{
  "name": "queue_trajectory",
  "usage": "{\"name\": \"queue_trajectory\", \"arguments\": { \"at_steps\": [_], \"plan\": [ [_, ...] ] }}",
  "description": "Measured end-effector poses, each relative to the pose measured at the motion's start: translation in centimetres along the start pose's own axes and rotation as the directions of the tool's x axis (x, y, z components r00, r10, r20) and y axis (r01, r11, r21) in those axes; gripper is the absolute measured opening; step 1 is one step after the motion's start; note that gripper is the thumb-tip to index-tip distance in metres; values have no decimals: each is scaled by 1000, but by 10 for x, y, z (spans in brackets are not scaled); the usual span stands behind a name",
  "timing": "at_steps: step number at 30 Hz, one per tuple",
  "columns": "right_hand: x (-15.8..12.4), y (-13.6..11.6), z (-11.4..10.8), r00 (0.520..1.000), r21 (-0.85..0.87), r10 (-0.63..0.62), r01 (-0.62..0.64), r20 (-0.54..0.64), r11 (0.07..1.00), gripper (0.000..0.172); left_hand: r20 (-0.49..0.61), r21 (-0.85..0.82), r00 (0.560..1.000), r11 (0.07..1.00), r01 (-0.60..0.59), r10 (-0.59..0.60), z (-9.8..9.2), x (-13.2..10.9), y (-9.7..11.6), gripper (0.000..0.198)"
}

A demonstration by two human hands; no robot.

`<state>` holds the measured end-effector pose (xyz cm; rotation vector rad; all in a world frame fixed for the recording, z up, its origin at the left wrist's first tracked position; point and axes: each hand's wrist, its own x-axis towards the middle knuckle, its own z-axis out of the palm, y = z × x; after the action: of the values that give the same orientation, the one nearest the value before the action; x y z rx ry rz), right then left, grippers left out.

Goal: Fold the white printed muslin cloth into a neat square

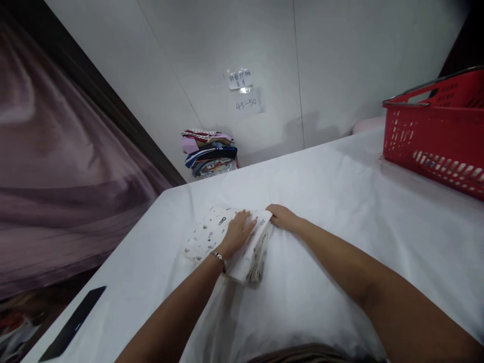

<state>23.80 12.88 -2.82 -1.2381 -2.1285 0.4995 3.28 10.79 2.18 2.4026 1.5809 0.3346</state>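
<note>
A folded white cloth (207, 233) with small grey printed motifs lies on the white-covered table, its layered edges stacked toward me on the right side. My left hand (238, 233) rests flat on top of it, fingers stretched forward, a silvery bracelet on the wrist. At the cloth's far right corner, my right hand (280, 217) has its fingers closed over the edge; the thumb and fingertips are partly hidden by the fabric.
A red plastic basket (434, 133) stands on the table (340, 201) at right. Folded clothes (210, 154) are piled beyond the far edge, against the wall. A flat black object (73, 322) lies at the left edge. Pinkish drapery (56, 166) hangs on the left.
</note>
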Motion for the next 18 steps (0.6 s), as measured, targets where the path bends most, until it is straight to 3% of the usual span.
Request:
{"name": "queue_trajectory", "arguments": {
  "at_steps": [2, 4, 7, 10, 13, 16, 18],
  "plan": [
    [-1, 0, 0, 1000, 28, 4, -4, -14, 1000, 21, -68, -10, 996, 998, -58, 58, -5, -11, 17, 49],
    [-1, 1, 0, 1000, 61, 12, -11, -22, 998, 20, -68, 29, 990, 992, -126, 127, -7, -24, 34, 50],
    [-2, 2, 0, 997, 61, 68, -65, -43, 996, 21, -33, 98, 995, 991, -88, 92, -6, -35, 47, 46],
    [-3, 1, -2, 983, -2, 157, -158, -96, 987, 21, -18, 77, 999, 996, 50, -49, -6, -33, 44, 31],
    [-6, -1, -4, 978, -30, 183, -187, -105, 982, 16, 27, 13, 993, 994, 110, -111, -9, -27, 37, 20],
    [-6, -1, -6, 982, -35, 165, -169, -86, 985, 10, 13, -56, 995, 993, 103, -102, -11, -19, 34, 30],
    [-6, -2, -5, 984, -38, 156, -160, -80, 986, 9, -42, -109, 998, 993, 34, -38, -11, -10, 33, 39]
  ]
}}
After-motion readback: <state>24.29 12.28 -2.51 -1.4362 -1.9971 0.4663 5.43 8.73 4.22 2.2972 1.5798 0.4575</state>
